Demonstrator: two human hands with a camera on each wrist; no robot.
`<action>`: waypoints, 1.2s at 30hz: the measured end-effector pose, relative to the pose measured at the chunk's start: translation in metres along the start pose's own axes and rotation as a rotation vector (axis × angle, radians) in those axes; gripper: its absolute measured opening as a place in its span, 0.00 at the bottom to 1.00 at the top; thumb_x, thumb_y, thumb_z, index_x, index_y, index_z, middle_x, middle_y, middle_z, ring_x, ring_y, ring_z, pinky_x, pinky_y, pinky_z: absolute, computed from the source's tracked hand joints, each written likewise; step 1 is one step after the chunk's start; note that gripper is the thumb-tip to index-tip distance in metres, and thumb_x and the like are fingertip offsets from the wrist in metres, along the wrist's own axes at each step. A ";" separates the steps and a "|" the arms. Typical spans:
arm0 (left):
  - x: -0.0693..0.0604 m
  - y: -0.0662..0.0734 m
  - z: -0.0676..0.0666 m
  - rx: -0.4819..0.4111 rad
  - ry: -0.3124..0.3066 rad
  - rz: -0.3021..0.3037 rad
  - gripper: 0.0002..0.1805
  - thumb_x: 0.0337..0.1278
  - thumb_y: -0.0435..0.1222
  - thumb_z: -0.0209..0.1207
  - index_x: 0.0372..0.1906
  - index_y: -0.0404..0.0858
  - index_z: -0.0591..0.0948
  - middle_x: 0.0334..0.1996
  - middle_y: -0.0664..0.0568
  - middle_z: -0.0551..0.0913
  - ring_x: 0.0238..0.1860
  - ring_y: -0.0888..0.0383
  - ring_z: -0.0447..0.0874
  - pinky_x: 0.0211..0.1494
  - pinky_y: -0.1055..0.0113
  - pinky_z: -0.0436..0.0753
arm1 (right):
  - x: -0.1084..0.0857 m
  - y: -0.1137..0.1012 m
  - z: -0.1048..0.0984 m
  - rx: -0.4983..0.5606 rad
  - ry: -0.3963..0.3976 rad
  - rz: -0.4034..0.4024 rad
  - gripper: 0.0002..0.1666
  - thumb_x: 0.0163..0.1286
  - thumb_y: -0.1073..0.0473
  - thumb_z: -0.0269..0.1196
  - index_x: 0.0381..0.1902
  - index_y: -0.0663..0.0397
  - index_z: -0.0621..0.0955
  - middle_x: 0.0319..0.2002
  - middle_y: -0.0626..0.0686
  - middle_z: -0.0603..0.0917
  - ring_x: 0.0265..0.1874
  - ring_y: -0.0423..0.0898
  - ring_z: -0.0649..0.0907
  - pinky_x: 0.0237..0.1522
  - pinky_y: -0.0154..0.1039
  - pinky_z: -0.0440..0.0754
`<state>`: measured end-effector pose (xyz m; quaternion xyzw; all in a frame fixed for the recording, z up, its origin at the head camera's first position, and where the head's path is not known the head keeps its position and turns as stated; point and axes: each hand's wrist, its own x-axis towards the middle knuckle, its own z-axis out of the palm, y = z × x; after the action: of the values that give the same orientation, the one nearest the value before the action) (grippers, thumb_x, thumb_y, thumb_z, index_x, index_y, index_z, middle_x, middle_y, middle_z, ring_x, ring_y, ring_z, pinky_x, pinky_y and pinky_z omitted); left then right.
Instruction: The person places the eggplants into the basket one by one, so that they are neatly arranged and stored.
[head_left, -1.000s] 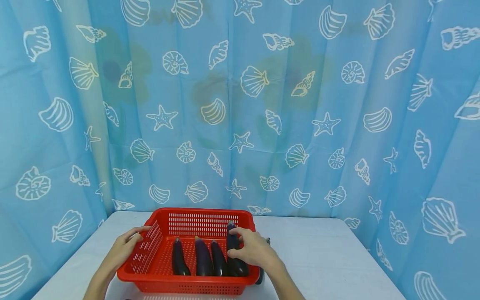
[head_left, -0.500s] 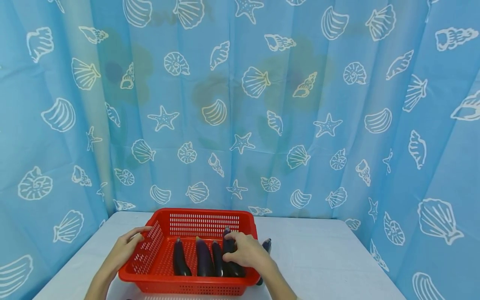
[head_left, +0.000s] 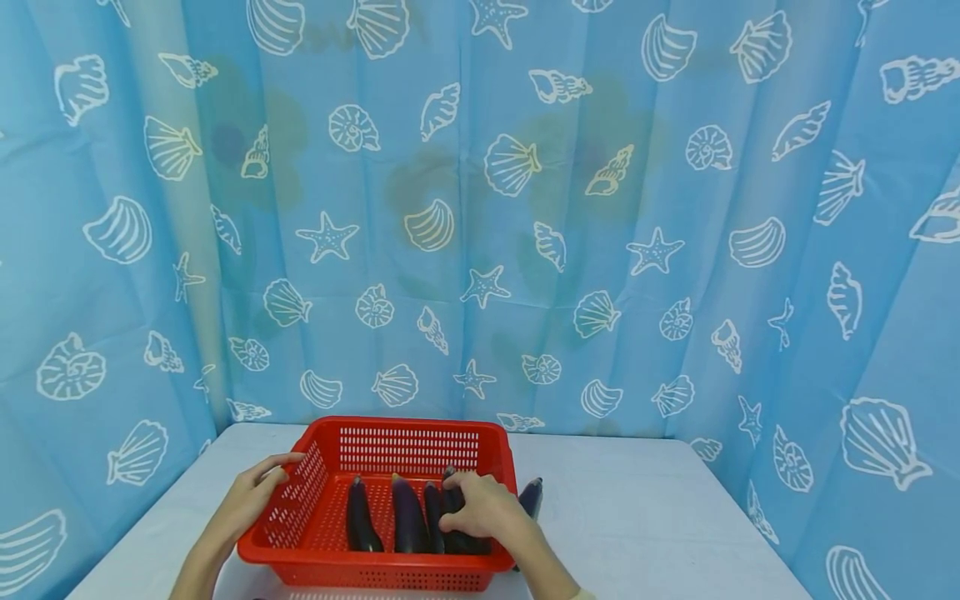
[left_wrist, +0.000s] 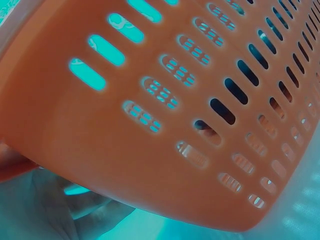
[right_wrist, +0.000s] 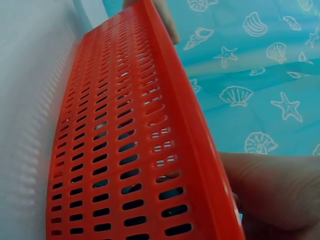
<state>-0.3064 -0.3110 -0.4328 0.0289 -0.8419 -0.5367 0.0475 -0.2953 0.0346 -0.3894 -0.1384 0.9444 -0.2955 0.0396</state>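
Note:
A red plastic basket (head_left: 375, 575) stands on the table with several dark purple eggplants lying side by side in it. My left hand (head_left: 243, 500) holds the basket's left rim; in the left wrist view part of that hand (left_wrist: 80, 215) shows beyond the orange-looking wall. Inside the right end, my right hand (head_left: 483, 506) grips the rightmost eggplant (head_left: 468, 544), thumb on its left side and fingers over its upper part. Left of it lie a slim eggplant (head_left: 433, 517), a thicker one (head_left: 408, 517) and another (head_left: 361, 518) set apart. The right wrist view shows the right hand (right_wrist: 280, 190) partly behind the basket wall.
Outside the basket's right wall lies another eggplant (head_left: 531, 497), partly hidden by the right forearm. A white cloth covers the table (head_left: 630, 517). Blue curtains (head_left: 480, 250) with shell prints hang behind and at both sides. A white slotted surface (head_left: 330, 594) shows below the basket's front.
My right hand has shifted left and slightly down with the rightmost eggplant, which now lies against the slim one. More of the outside eggplant shows. My left hand keeps its place on the rim.

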 end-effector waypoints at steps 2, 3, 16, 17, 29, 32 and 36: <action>0.000 0.000 0.000 -0.004 -0.001 -0.003 0.26 0.71 0.39 0.45 0.71 0.39 0.67 0.68 0.31 0.66 0.51 0.47 0.81 0.48 0.53 0.87 | 0.001 -0.001 0.002 -0.031 -0.001 0.018 0.30 0.52 0.56 0.74 0.55 0.51 0.82 0.49 0.57 0.86 0.39 0.53 0.82 0.49 0.63 0.82; -0.001 0.001 0.000 -0.006 -0.001 -0.004 0.26 0.71 0.39 0.45 0.71 0.39 0.67 0.68 0.31 0.66 0.51 0.47 0.81 0.48 0.53 0.87 | 0.002 -0.001 0.003 -0.042 -0.002 0.026 0.30 0.52 0.56 0.74 0.55 0.50 0.82 0.49 0.57 0.86 0.39 0.53 0.83 0.49 0.63 0.82; 0.001 -0.001 0.001 -0.006 -0.003 -0.005 0.26 0.71 0.39 0.45 0.71 0.39 0.67 0.68 0.31 0.66 0.50 0.48 0.81 0.48 0.53 0.87 | 0.000 -0.003 -0.002 -0.080 -0.061 0.034 0.29 0.53 0.55 0.74 0.55 0.52 0.82 0.48 0.57 0.86 0.40 0.53 0.82 0.49 0.63 0.82; 0.001 -0.001 0.001 -0.007 -0.004 -0.005 0.26 0.71 0.39 0.45 0.71 0.39 0.67 0.68 0.31 0.66 0.50 0.49 0.81 0.48 0.53 0.87 | -0.001 -0.003 -0.003 -0.080 -0.069 0.029 0.29 0.53 0.55 0.74 0.55 0.52 0.82 0.47 0.57 0.86 0.41 0.53 0.81 0.49 0.63 0.82; 0.000 0.000 0.000 -0.001 -0.006 -0.002 0.26 0.72 0.39 0.44 0.71 0.38 0.67 0.69 0.31 0.66 0.49 0.49 0.81 0.48 0.54 0.87 | -0.011 -0.007 -0.017 -0.085 -0.106 0.052 0.28 0.52 0.59 0.75 0.53 0.48 0.82 0.43 0.53 0.86 0.34 0.48 0.82 0.45 0.54 0.87; 0.000 0.000 0.000 0.000 -0.003 -0.001 0.26 0.72 0.39 0.45 0.71 0.38 0.67 0.68 0.30 0.66 0.48 0.50 0.81 0.47 0.54 0.88 | -0.011 -0.007 -0.015 -0.090 -0.103 0.068 0.26 0.52 0.60 0.74 0.51 0.48 0.82 0.42 0.53 0.85 0.35 0.49 0.81 0.47 0.56 0.85; 0.000 0.000 0.000 0.003 -0.003 0.008 0.26 0.72 0.39 0.45 0.71 0.37 0.67 0.68 0.30 0.66 0.48 0.49 0.82 0.47 0.54 0.88 | -0.011 -0.006 -0.010 -0.073 -0.087 0.076 0.24 0.53 0.62 0.74 0.50 0.49 0.83 0.40 0.53 0.85 0.33 0.49 0.81 0.47 0.57 0.85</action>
<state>-0.3063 -0.3112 -0.4322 0.0250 -0.8428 -0.5355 0.0482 -0.2848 0.0387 -0.3776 -0.1164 0.9565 -0.2531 0.0867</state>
